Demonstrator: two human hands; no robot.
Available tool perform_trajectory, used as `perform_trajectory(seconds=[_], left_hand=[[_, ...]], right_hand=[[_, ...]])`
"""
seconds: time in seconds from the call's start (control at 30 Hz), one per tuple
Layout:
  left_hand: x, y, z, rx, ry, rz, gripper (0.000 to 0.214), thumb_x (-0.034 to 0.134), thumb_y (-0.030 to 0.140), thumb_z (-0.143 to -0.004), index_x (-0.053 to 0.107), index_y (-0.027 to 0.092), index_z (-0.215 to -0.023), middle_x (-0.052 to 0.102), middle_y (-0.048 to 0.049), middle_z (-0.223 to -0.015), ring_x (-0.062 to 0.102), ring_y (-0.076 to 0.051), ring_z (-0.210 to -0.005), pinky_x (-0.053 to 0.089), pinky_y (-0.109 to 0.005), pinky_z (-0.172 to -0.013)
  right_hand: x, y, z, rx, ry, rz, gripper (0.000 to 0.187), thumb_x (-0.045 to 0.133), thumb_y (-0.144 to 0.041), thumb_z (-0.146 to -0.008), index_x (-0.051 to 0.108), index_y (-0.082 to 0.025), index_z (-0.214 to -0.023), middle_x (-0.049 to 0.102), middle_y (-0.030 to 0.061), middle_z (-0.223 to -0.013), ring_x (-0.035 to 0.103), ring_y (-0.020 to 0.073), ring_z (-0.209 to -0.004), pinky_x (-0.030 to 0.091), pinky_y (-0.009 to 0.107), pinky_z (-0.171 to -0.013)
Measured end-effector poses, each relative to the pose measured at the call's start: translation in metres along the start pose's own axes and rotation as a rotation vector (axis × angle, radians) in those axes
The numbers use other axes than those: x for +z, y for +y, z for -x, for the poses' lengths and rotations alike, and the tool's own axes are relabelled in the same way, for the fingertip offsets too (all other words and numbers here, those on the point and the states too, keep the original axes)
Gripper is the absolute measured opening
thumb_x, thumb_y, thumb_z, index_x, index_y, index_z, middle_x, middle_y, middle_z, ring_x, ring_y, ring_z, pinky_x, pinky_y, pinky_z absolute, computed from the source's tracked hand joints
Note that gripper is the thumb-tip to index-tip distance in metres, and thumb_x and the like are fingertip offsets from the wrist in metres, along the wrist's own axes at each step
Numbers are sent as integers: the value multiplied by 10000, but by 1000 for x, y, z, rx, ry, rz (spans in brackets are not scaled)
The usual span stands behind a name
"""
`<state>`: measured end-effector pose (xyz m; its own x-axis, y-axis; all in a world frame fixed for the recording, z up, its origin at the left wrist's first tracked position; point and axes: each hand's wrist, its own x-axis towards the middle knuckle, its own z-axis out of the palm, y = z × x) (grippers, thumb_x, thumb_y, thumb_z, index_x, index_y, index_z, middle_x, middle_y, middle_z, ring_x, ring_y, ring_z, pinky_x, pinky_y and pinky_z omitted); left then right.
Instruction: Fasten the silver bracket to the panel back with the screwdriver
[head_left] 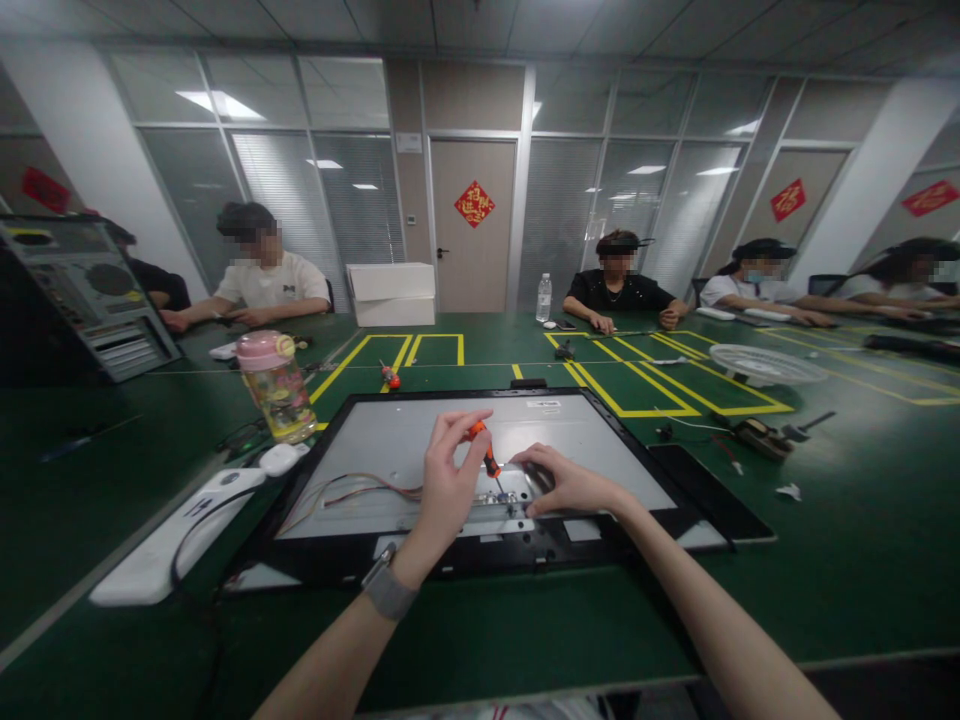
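Note:
A monitor panel [420, 430] lies face down on the green table, grey metal back inside a black frame. My left hand [450, 480] is closed on a small orange-handled screwdriver [486, 452], its tip down on a metal bracket [504, 492] near the panel's lower edge. My right hand [566, 482] rests fingers down on the panel just right of the bracket. Coloured wires [360, 488] run from the bracket to the left.
A pink-lidded bottle [274, 386], a white mouse [279, 458] and a white keyboard [180, 535] sit left. A computer case [82, 295] stands far left. A second screwdriver [390, 376], a fan grille [765, 364] and small parts lie beyond. Several people sit around the table.

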<state>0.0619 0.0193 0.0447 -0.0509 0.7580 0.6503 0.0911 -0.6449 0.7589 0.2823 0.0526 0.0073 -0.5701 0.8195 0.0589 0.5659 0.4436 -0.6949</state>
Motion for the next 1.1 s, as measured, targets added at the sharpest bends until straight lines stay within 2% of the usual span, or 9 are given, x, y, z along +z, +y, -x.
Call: perform_trajectory(seconds=[0.13,0.33,0.43,0.6,0.67,0.8,0.87,0.93,1.1], left_hand=[[-1,2,-1,12,10,-21,218,548,263,-895,697,197,-1039,598,-43,-916,599,-153,-862,477,-270,-805],[-2,1,-1,-99,-60,95,317,443,258,-939,635,165,-1173,690,-87,-1027,636,-199,-1028,456,-348,-946],[-2,0,-1,-89,-89,107,326,439,267,-945,621,180,-1202,686,-84,-1036,625,-200,-1057,448,-361,-966],[-1,-1,-1,17,-43,5,210,601,277,-860,703,207,-1030,606,-44,-904,594,-163,-847,490,-296,-809],[-1,-2,-1,25,-22,-24,194,608,276,-855,712,216,-1007,579,-33,-882,576,-152,-810,489,-281,-781],[-2,-2,0,-8,-65,26,305,445,249,-937,654,217,-1157,638,-70,-1063,618,-179,-954,480,-335,-888],[-1,-1,1,-28,-91,68,328,425,245,-946,621,212,-1206,649,-84,-1138,637,-186,-988,477,-353,-917],[0,1,1,-31,-98,81,317,470,256,-931,622,207,-1204,660,-88,-1126,646,-186,-982,490,-337,-898],[1,2,-1,33,-28,-13,203,635,250,-827,714,208,-1009,615,-38,-891,606,-148,-803,508,-265,-757]], right_hand=[[0,0,0,-1,-1,-7,739,821,-414,-624,529,-218,-1275,476,73,-1220,459,278,-1151,375,410,-1026],[0,-2,0,-2,-4,-12,741,819,-402,-625,526,-196,-1274,466,82,-1227,445,278,-1164,361,411,-1037],[0,-2,0,0,-1,-13,732,821,-395,-626,528,-213,-1272,466,74,-1228,452,272,-1157,364,409,-1035],[0,1,0,4,-2,-13,741,825,-408,-623,525,-229,-1276,466,72,-1233,449,276,-1163,373,411,-1030],[0,1,0,5,-2,-14,746,827,-412,-617,527,-224,-1274,466,74,-1233,448,280,-1163,375,413,-1028],[0,-1,0,5,-5,-3,739,819,-412,-622,527,-230,-1275,465,71,-1241,446,284,-1166,369,424,-1033],[0,-2,0,4,-4,0,735,817,-407,-624,527,-231,-1276,467,71,-1239,449,283,-1162,366,425,-1035],[0,-2,0,6,-5,0,733,817,-404,-625,527,-235,-1277,470,68,-1235,454,282,-1155,371,422,-1030],[0,-1,0,0,-5,-9,740,819,-417,-627,522,-225,-1276,473,69,-1206,462,274,-1135,386,408,-1012]])
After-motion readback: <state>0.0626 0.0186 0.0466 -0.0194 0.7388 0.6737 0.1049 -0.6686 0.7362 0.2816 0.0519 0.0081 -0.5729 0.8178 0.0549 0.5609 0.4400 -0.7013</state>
